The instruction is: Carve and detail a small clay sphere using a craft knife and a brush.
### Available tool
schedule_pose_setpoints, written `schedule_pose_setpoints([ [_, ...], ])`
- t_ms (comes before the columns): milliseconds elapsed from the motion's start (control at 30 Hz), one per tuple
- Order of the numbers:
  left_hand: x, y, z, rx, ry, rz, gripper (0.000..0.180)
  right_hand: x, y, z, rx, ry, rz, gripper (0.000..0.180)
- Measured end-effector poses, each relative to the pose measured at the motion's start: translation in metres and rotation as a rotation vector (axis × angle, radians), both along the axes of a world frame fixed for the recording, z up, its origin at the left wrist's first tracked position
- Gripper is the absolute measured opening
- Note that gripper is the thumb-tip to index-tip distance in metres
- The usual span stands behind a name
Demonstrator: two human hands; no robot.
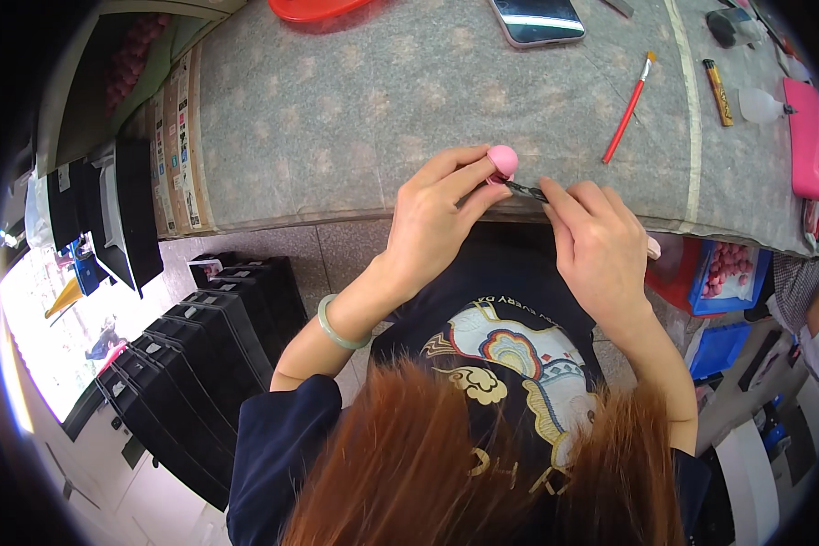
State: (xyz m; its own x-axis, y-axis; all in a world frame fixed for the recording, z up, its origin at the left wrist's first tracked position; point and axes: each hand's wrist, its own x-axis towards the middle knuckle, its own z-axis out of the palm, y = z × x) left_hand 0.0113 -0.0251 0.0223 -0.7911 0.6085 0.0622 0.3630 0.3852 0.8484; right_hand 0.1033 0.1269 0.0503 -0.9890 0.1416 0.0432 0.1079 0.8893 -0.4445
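Note:
My left hand [435,207] pinches a small pink ball-shaped piece [503,160] between thumb and fingers, just above the table's near edge. The ball's rounded top shows, while its lower part is partly hidden by the fingertips. My right hand [601,244] is closed around a slim dark tool [526,191], whose tip meets the underside of the pink piece. Most of the tool is covered by my fingers, so its exact kind cannot be made out. A pale pink end [653,247] sticks out behind my right hand.
On the grey cloth-covered table [355,118] lie a red-handled paintbrush [628,109], a phone [539,20], a red dish [318,7], a yellow tube [718,93], a small bottle [761,106] and a pink case [805,136]. Black cases [200,364] stand lower left; a blue tray [701,296] holds pink balls.

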Motion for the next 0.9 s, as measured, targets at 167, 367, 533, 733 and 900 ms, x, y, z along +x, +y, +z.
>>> schedule_pose_setpoints([
  [167,-0.001,0.0,-0.002,0.0,0.045,-0.014,0.026,0.002,0.001,0.001,0.005,-0.008,-0.005,0.023],
  [367,0.001,0.002,0.001,-0.007,-0.002,0.002,0.026,0.0,0.002,0.0,0.044,0.008,0.026,0.024],
  [533,-0.001,0.002,0.003,-0.005,-0.007,-0.002,0.025,0.0,0.006,-0.001,0.064,0.017,0.035,0.024],
  [733,-0.002,0.002,0.003,-0.004,-0.041,-0.013,0.025,-0.004,0.008,-0.001,0.115,0.028,0.068,0.024],
  [900,-0.003,0.001,0.002,-0.011,-0.037,-0.015,0.025,-0.007,0.011,-0.001,0.148,0.014,0.1,0.023],
])
